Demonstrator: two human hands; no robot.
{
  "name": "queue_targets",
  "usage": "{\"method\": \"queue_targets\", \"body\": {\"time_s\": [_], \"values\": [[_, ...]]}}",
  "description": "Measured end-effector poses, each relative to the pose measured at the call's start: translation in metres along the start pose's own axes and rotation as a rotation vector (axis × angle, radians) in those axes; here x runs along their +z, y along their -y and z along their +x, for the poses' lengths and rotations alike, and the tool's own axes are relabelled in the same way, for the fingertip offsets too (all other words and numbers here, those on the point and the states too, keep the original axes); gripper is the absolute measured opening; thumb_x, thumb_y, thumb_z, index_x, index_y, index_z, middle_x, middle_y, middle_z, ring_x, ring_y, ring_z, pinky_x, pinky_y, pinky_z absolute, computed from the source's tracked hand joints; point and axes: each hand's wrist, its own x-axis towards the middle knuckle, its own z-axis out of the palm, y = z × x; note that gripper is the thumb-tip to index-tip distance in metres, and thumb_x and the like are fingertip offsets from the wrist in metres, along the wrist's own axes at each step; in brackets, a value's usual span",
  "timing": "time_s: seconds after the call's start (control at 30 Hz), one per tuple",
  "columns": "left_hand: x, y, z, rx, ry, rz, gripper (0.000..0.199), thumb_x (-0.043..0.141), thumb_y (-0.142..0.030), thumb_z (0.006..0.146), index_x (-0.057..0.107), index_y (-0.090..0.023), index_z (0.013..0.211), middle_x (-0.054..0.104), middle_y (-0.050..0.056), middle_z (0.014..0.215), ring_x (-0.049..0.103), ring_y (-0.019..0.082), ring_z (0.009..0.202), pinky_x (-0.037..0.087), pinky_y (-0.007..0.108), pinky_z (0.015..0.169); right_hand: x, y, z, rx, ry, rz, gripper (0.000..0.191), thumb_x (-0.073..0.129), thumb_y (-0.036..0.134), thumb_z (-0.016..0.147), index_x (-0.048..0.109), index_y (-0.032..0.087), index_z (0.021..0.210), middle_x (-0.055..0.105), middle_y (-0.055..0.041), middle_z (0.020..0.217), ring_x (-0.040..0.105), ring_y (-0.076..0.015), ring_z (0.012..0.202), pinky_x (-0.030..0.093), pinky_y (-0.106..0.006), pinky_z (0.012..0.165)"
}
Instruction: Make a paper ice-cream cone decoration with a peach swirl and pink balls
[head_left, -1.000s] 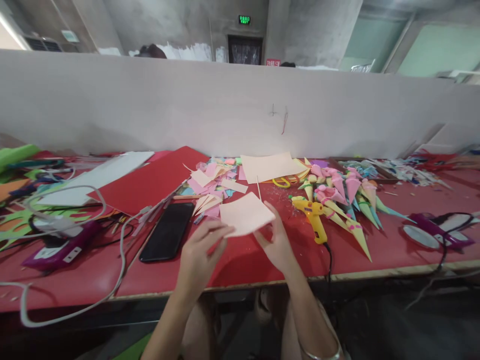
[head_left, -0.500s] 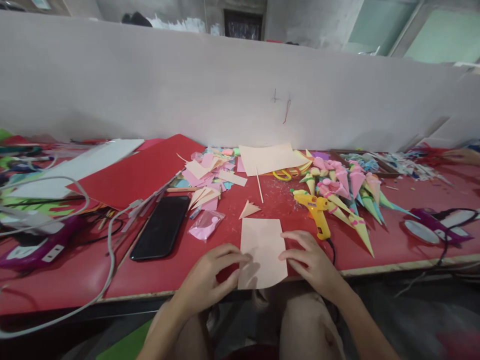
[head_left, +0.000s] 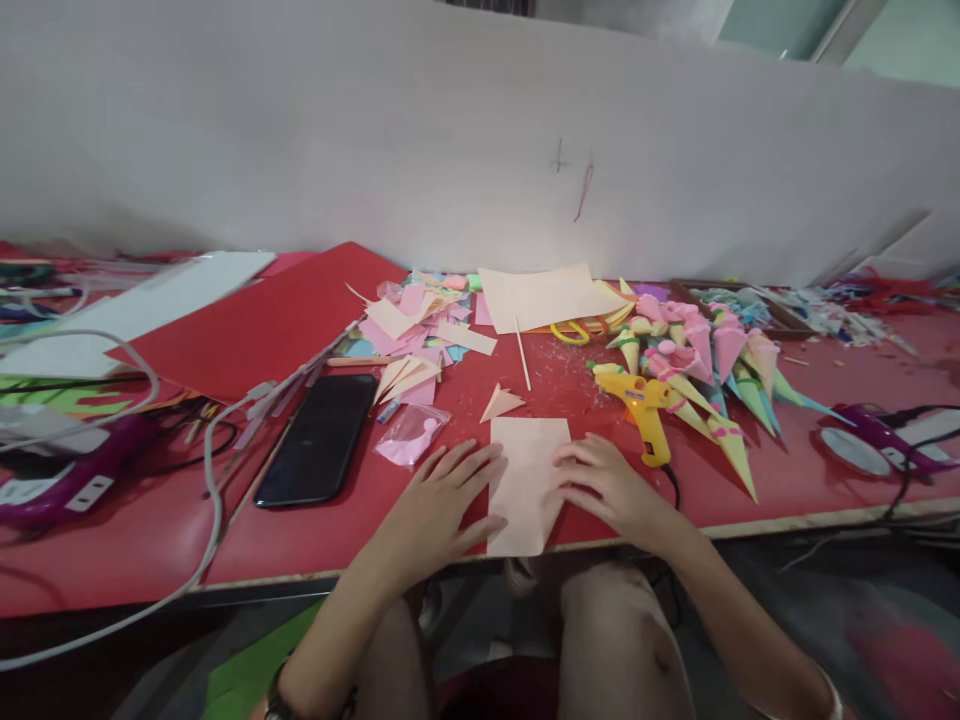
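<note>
A peach sheet of paper point(head_left: 525, 485) lies at the table's front edge, between my two hands. My left hand point(head_left: 442, 505) rests with its fingers spread, the fingertips touching the sheet's left edge. On the opposite side my right hand point(head_left: 611, 490) has its fingers apart and slightly bent, with the tips over the sheet's right edge. The sheet's lower right part slants up and looks bent. Just beyond it lie small peach paper triangles point(head_left: 501, 403) and a thin stick point(head_left: 523, 355).
A yellow glue gun point(head_left: 641, 410) and several paper cones point(head_left: 731, 455) lie on the right. To the left are a black phone point(head_left: 319, 440), a small plastic bag point(head_left: 411, 436), paper scraps point(head_left: 412, 320) and a white cable point(head_left: 214, 500). More peach paper point(head_left: 536, 297) lies behind.
My left hand has flattened and spread its fingers at the sheet's left edge. My right fingers have moved left over the sheet, whose right side now bends inward. The camera view has tilted down.
</note>
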Motion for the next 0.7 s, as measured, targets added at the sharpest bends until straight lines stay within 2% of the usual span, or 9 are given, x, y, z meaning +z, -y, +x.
{"method": "queue_targets", "body": {"time_s": [0.1,0.23,0.47,0.7], "values": [[0.0,-0.001,0.002,-0.011,-0.003,-0.001,0.055,0.038,-0.049,0.083,0.031,-0.026,0.133,0.036,0.001,0.139,0.027,0.022,0.128,0.025,0.043,0.103,0.001,0.002,0.014,0.013,-0.014,0.013,0.019,0.043,0.027,0.087,0.06,0.02,0.081,0.058,-0.0039,0.087,0.053,-0.0157,0.085,0.04,-0.03,0.078],[0.0,-0.002,0.003,-0.039,-0.021,-0.036,0.055,0.036,-0.049,0.084,0.032,-0.022,0.132,0.04,0.004,0.136,0.031,0.022,0.125,0.027,0.041,0.102,0.005,0.006,0.03,0.032,-0.015,-0.054,0.019,0.046,0.026,0.085,0.059,0.018,0.075,0.056,-0.003,0.077,0.051,-0.0151,0.075,0.04,-0.026,0.067],[0.004,-0.007,0.005,-0.103,-0.1,-0.039,0.062,0.039,-0.051,0.081,0.029,-0.018,0.133,0.047,0.011,0.128,0.038,0.024,0.118,0.031,0.041,0.097,0.012,0.008,0.043,0.003,-0.017,-0.161,0.017,0.046,0.027,0.085,0.059,0.018,0.079,0.059,-0.0035,0.077,0.053,-0.0159,0.075,0.039,-0.027,0.069],[0.007,-0.007,0.005,-0.103,-0.113,-0.047,0.071,0.046,-0.054,0.076,0.027,-0.017,0.134,0.046,0.011,0.129,0.037,0.025,0.118,0.031,0.04,0.097,0.014,0.007,0.049,0.039,0.004,-0.193,0.023,0.043,0.032,0.087,0.059,0.018,0.079,0.063,-0.0047,0.077,0.056,-0.0167,0.077,0.037,-0.026,0.068]]}}
